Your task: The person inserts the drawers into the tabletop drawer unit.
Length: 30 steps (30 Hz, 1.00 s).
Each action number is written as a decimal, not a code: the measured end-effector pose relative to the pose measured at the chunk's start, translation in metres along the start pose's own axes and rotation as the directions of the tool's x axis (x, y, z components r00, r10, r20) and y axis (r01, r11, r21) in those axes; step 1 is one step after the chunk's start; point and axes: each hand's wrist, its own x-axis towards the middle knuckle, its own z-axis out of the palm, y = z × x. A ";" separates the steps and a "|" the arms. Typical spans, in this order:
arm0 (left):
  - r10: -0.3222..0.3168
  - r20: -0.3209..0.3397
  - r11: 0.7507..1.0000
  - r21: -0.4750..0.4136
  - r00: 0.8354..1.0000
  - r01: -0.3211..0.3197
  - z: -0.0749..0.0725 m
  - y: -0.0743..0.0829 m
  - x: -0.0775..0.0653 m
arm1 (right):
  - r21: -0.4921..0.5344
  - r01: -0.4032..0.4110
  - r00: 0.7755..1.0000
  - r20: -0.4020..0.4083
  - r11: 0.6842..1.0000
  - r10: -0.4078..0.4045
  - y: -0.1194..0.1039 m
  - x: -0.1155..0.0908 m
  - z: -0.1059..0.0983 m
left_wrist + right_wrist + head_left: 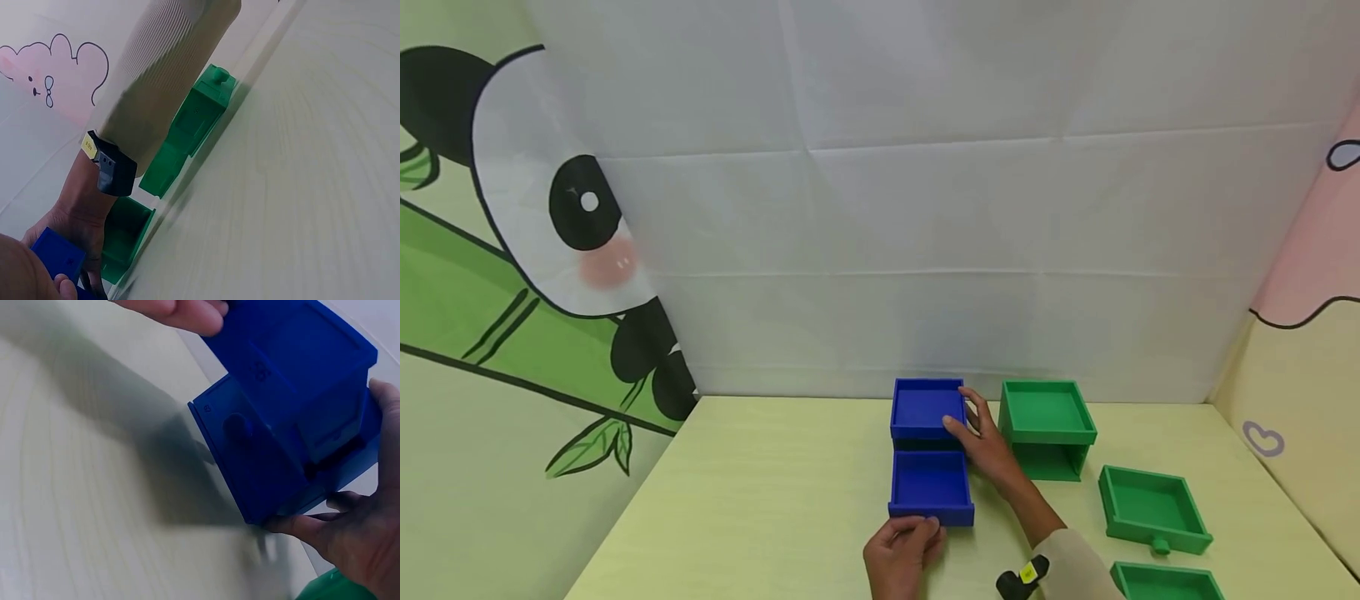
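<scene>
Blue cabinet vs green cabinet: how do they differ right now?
- Colour: the blue cabinet is deep blue; the green cabinet is bright green.
- Drawers: the blue cabinet has a blue drawer jutting from its front; the green cabinet's front stands open, no drawer visible inside.
- Contact: the right hand grips the blue cabinet; neither hand touches the green cabinet.

Shared: both have a shallow, rimmed top.

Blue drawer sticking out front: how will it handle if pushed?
The blue drawer is probably stiff: its walls look straight. Likely light for its size, being a shallow, open-topped tray. It should slide rather than roll, given its flat sides.
</scene>
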 end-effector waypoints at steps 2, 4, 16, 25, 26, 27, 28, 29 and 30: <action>0.007 0.005 1.000 -0.006 1.000 -0.007 0.000 -0.001 0.001 | 0.011 0.001 1.000 0.008 1.000 -0.001 0.001 0.000 0.001; 0.022 0.006 1.000 -0.007 1.000 -0.022 0.000 -0.002 0.003 | 0.025 0.004 1.000 0.021 1.000 -0.005 0.001 -0.001 0.001; 0.053 0.001 0.999 0.014 0.999 -0.053 0.000 -0.001 0.009 | 0.087 0.014 0.999 0.050 0.996 -0.019 0.004 0.000 -0.001; 0.043 0.005 0.999 -0.010 0.999 -0.043 -0.001 0.000 0.012 | 0.082 0.015 0.999 0.036 0.997 -0.018 0.008 0.001 0.000; 0.037 0.007 0.999 -0.013 0.999 -0.037 -0.002 0.000 0.013 | 0.079 0.016 0.999 0.035 0.997 -0.018 0.008 0.001 0.000; 0.032 0.008 0.999 -0.016 0.999 -0.031 -0.002 0.001 0.014 | 0.077 0.013 0.999 0.034 0.997 -0.015 0.007 0.001 0.000; 0.031 0.011 0.999 -0.016 0.999 -0.031 -0.002 0.001 0.015 | 0.077 0.013 0.999 0.031 0.997 -0.015 0.007 0.001 0.000; 0.030 0.013 0.999 -0.019 0.999 -0.030 -0.003 0.001 0.015 | 0.075 0.011 0.999 0.031 0.997 -0.014 0.007 0.001 0.000; 0.034 0.017 0.999 -0.023 0.999 -0.034 -0.003 0.001 0.016 | 0.071 0.010 0.999 0.030 0.997 -0.012 0.007 0.002 0.001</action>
